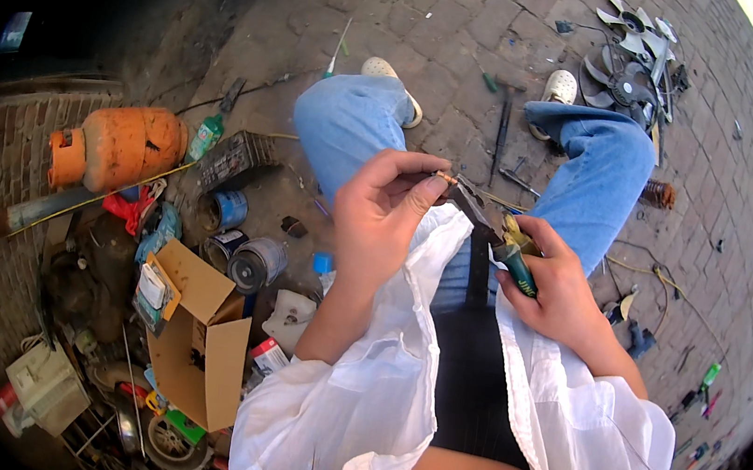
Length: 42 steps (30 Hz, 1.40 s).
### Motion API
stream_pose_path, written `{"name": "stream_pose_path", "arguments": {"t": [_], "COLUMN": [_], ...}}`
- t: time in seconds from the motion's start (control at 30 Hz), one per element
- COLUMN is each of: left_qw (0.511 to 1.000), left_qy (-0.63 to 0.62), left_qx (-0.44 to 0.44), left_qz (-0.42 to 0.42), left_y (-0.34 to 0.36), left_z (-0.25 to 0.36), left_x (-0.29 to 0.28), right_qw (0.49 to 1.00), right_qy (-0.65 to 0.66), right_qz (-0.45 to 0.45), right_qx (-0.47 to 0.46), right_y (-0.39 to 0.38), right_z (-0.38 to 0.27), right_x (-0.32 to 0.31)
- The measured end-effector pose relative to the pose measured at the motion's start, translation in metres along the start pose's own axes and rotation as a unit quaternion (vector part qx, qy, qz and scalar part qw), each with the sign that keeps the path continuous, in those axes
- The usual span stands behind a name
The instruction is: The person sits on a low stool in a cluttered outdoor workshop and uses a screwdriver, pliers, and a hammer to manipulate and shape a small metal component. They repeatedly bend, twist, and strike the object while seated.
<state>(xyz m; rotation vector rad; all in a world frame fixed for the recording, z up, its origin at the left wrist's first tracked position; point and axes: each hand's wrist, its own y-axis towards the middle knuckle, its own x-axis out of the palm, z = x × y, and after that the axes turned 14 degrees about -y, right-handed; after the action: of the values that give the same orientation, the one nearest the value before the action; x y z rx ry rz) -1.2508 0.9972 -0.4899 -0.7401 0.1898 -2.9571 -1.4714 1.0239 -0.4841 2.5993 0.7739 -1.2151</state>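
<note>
Above my lap, my left hand pinches a small copper-coloured piece between thumb and forefinger. Its exact kind is too small to make out. My right hand is closed around the green handle of a hand tool with a long dark metal end. Something yellowish shows by the same fingers. The tool's dark end slants up to the left and reaches the copper-coloured piece, or very close to it; whether they touch I cannot tell. My right fingers partly hide the handle.
A hammer lies on the brick paving between my feet. Fan blades are piled at the far right. On the left are an orange gas cylinder, an opened cardboard box, cans and a green bottle. Wires trail at right.
</note>
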Motion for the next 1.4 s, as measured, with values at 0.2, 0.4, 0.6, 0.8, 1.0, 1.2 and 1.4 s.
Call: {"name": "stream_pose_path", "arguments": {"t": [0.2, 0.4, 0.6, 0.8, 1.0, 1.2, 1.4], "left_qw": [1.000, 0.998, 0.999, 1.000, 0.995, 0.994, 0.989], "left_qy": [-0.002, -0.032, -0.023, 0.011, 0.092, 0.053, -0.025], "left_qx": [-0.025, -0.040, -0.029, -0.001, 0.002, -0.065, -0.124], "left_qz": [-0.019, -0.025, -0.012, -0.012, -0.039, -0.068, -0.082], "left_y": [0.000, -0.001, -0.004, -0.004, -0.003, 0.000, 0.003], "left_z": [0.003, 0.004, 0.007, 0.008, 0.017, 0.021, 0.021], "left_x": [-0.002, 0.001, 0.008, 0.009, 0.006, -0.002, -0.006], "right_qw": [1.000, 1.000, 0.999, 0.997, 0.994, 0.997, 0.999], "right_qy": [-0.014, -0.005, -0.027, -0.073, -0.111, -0.073, 0.009], "right_qz": [-0.010, -0.008, 0.016, 0.017, -0.009, -0.012, -0.020], "right_qx": [0.004, 0.004, -0.004, -0.002, -0.015, -0.026, -0.024], "right_y": [-0.004, -0.006, -0.006, -0.008, -0.009, -0.013, -0.013], "right_z": [0.002, 0.004, 0.005, 0.005, 0.007, 0.008, 0.011], "right_x": [-0.007, -0.008, -0.009, -0.011, -0.018, -0.017, -0.013]}}
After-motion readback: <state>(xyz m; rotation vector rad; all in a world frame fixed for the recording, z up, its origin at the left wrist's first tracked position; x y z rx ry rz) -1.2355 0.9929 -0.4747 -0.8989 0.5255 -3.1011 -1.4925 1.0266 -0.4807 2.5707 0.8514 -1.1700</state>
